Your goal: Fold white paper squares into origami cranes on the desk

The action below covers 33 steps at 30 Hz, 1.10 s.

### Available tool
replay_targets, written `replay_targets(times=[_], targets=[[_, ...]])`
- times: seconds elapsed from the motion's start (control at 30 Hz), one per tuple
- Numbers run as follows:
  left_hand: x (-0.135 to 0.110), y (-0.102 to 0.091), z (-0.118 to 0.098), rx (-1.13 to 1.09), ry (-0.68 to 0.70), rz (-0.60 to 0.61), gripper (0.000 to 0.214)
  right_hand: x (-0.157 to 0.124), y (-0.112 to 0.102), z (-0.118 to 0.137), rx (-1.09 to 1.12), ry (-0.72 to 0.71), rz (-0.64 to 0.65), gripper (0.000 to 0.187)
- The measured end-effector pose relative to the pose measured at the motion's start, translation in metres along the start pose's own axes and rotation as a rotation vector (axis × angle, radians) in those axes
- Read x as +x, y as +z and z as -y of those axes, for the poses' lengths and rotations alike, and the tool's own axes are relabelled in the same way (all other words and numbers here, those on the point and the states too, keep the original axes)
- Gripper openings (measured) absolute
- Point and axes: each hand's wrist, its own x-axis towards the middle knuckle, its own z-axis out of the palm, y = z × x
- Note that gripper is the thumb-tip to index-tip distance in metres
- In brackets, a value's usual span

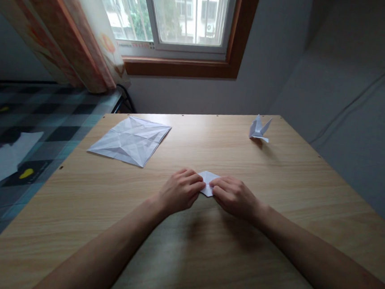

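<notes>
A small folded white paper (208, 183) lies on the wooden table (104, 226) near its middle. My left hand (180, 190) pinches its left side with curled fingers. From the right, my right hand (235, 197) grips the same paper, fingers closed over its edge. Most of the paper is hidden beneath both hands.
A creased, unfolded white sheet (130, 140) lies at the table's back left. A finished white paper crane (259, 129) stands at the back right. A checkered bed (17, 138) with white papers is to the left, a window (177, 12) and curtain behind.
</notes>
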Motion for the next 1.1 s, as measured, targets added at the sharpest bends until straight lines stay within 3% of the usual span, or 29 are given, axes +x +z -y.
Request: replay_targets(times=[0.13, 0.33, 0.57, 0.73, 0.93, 1.1], targets=[[-0.0002, -0.0041, -0.0005, -0.022, 0.008, 0.056, 0.020, -0.0018, -0.0020, 0.0007, 0.030, 0.030, 0.029, 0.019], [-0.0015, -0.0066, -0.0023, 0.073, 0.049, 0.008, 0.023, -0.0026, -0.0047, 0.0048, 0.084, 0.068, 0.023, 0.017], [-0.0039, -0.0028, 0.0005, -0.208, -0.174, 0.023, 0.023, -0.0032, -0.0038, 0.0047, 0.159, 0.269, -0.014, 0.023], [0.0000, -0.0044, -0.0020, -0.257, -0.305, 0.055, 0.025, -0.0019, -0.0023, 0.0048, 0.230, 0.420, -0.014, 0.025], [0.0030, -0.0016, -0.0056, -0.171, -0.345, 0.056, 0.026, 0.0003, 0.0023, 0.0043, 0.177, 0.513, 0.030, 0.023], [0.0001, 0.0009, -0.0055, -0.107, -0.291, 0.035, 0.016, -0.0001, 0.0035, 0.0042, 0.107, 0.485, 0.055, 0.014]])
